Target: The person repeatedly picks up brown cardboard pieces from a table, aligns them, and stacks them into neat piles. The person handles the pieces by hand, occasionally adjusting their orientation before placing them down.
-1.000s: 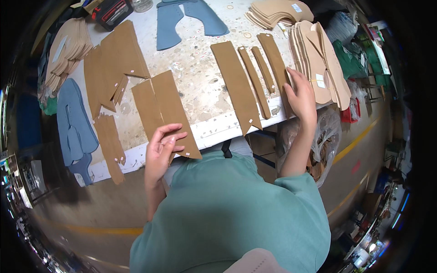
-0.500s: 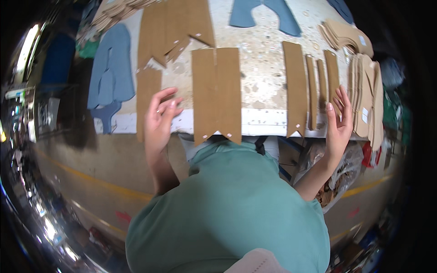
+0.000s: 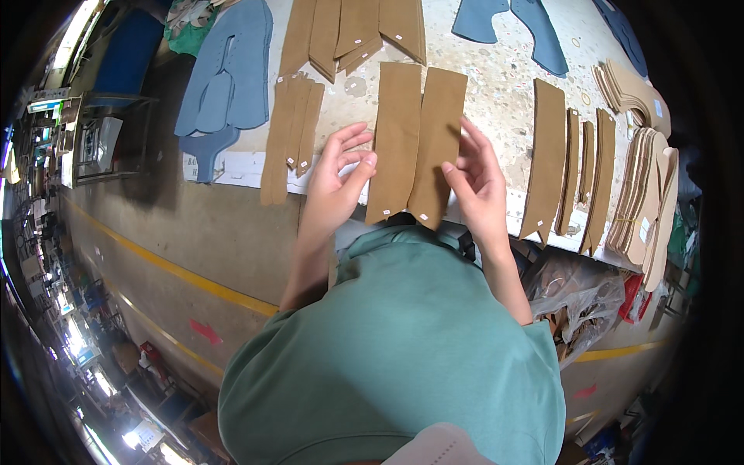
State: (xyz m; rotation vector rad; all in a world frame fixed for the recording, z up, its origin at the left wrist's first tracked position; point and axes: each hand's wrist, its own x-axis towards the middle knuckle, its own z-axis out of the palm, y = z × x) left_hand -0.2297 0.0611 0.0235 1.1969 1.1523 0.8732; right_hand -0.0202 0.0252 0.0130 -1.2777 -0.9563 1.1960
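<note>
Two brown leather-like strips with notched lower ends lie side by side before me: a left strip (image 3: 397, 132) and a right strip (image 3: 439, 132). Their ends reach past the table's front edge, each with a small white label. My left hand (image 3: 341, 167) is open at the left strip's outer edge, fingers loosely curved, thumb close to the edge. On the other side, my right hand (image 3: 478, 174) is also open. Its thumb overlaps the right strip, and its fingertips are at that strip's edge; whether they press on it is unclear.
Brown strip stacks (image 3: 356, 31) lie at the back, with narrower strips (image 3: 291, 128) on the left. Blue pieces (image 3: 229, 70) lie farther left. Several brown strips (image 3: 545, 155) and beige stacked pieces (image 3: 637, 194) are on the right. A clear plastic bag (image 3: 573, 287) of scraps hangs below.
Both hands have come inward from the sides to the two middle strips. The right strip now slants relative to the left one. The whole view has shifted and turned.
</note>
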